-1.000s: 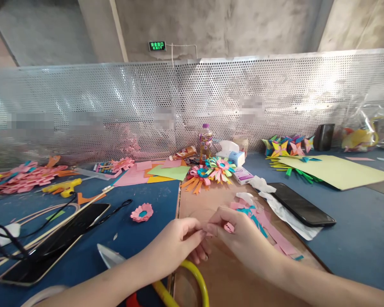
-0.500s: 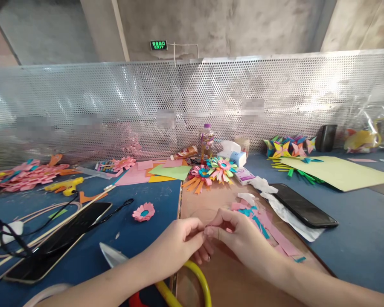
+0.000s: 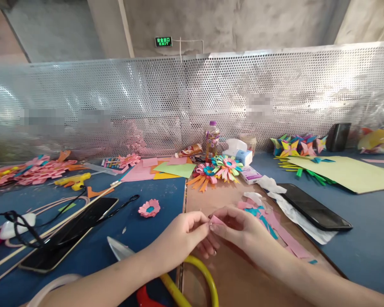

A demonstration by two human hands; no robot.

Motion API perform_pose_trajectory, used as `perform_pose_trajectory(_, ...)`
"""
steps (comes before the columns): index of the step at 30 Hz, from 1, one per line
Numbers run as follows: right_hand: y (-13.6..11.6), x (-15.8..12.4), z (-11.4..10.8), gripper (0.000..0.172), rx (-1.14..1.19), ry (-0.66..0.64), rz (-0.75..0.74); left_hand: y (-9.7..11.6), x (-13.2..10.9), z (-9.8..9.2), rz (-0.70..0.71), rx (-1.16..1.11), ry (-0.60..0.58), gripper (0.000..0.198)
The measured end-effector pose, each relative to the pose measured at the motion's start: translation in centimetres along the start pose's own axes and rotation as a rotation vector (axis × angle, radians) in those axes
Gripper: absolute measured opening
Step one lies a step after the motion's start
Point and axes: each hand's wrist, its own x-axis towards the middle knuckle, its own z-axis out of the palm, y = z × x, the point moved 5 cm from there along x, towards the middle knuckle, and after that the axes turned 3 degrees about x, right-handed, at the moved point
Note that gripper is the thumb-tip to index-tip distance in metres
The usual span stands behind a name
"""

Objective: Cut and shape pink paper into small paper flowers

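Observation:
A small piece of pink paper (image 3: 216,220) is pinched between my two hands above the brown board. My left hand (image 3: 187,232) grips its left side with thumb and forefinger. From the right, my right hand (image 3: 240,224) holds it the same way. Under my left forearm lie scissors with yellow and red handles (image 3: 208,275), partly covered. A pink paper flower (image 3: 149,208) with a blue centre rests on the blue table to the left. Pink and blue paper strips (image 3: 284,236) lie beyond my right hand.
Finished paper flowers (image 3: 228,166), a drink bottle (image 3: 212,140) and coloured sheets (image 3: 176,169) stand or lie at the back. Phones lie left (image 3: 70,234) and right (image 3: 313,207). A yellow glue gun (image 3: 73,181) sits at the left, near cables. A perforated metal screen (image 3: 147,98) closes the far side.
The pink paper between my fingers now shows more clearly, and my fingers have shifted slightly around it. The whole view has turned a little to the left.

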Motion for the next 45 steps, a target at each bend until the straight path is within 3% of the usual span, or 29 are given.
perform_pose_trajectory(5, -0.8, -0.5, -0.6, 0.027, -0.240, 0.005, -0.042, 0.5, -0.3, 0.2, 0.017, 0.011, -0.031, 0.030)
perform_pose_trajectory(8, -0.9, -0.5, -0.4, 0.033, -0.294, -0.094, -0.065, 0.8, -0.4, 0.2, 0.062, 0.034, -0.031, 0.028)
perform_pose_trajectory(13, -1.1, -0.4, -0.1, 0.033, -0.246, -0.173, -0.111, 0.9, -0.2, 0.1, 0.079, 0.033, -0.019, 0.029)
perform_pose_trajectory(24, 0.4, -0.5, -0.3, 0.027, -0.071, -0.255, 0.029, 0.7, -0.3, 0.2, 0.047, 0.047, -0.043, 0.028)
perform_pose_trajectory(35, 0.5, -0.7, -0.4, 0.024, -0.192, -0.217, 0.043, 0.9, -0.5, 0.6, 0.017, 0.082, -0.098, 0.019)
perform_pose_trajectory(45, -0.4, -1.0, 0.3, 0.020, -0.159, -0.265, -0.082, 0.7, -1.0, 1.0, 0.012, 0.109, -0.159, 0.014)
